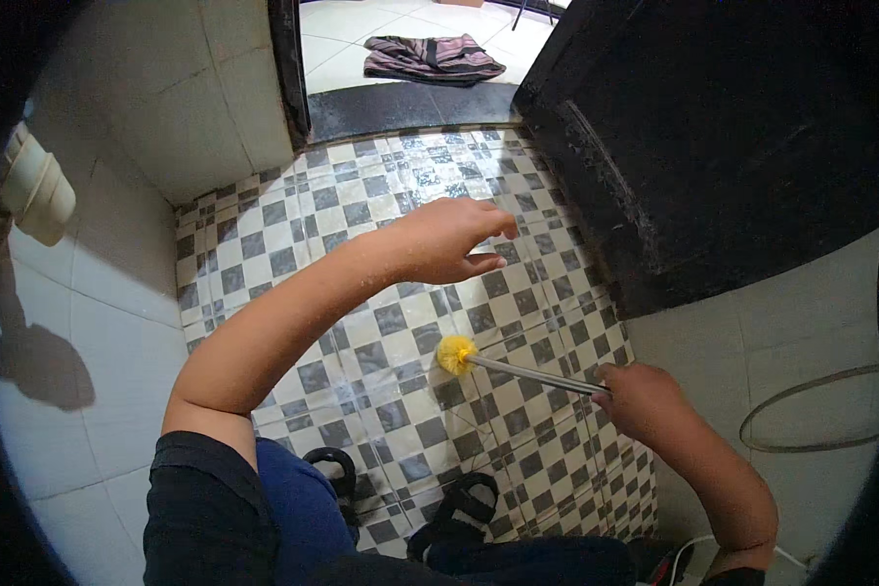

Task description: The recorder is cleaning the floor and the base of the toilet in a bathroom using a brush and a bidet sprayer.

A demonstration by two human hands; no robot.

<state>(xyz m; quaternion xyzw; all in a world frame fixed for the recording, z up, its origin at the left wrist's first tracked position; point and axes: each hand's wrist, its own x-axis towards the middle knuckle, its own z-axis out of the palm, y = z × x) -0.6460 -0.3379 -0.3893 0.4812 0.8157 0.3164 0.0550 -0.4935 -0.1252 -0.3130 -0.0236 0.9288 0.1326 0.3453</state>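
My right hand [641, 403] is closed around the metal handle of a brush [535, 373], at the right of the view. The brush's round yellow bristle head [455, 355] points left and is at the wet checkered tile floor [392, 319], near the middle. My left hand [461, 238] is held out above the floor, farther forward than the brush head. Its fingers are curved, with a gap between thumb and forefinger, and it holds nothing.
A dark door [703, 146] stands at the right. Beyond the dark threshold [410, 110] lies a folded striped cloth [434, 60]. Tiled walls rise on both sides, with a pale plastic fitting [38, 187] at left and a hose [751, 417] at right. My black sandals [476, 498] are below.
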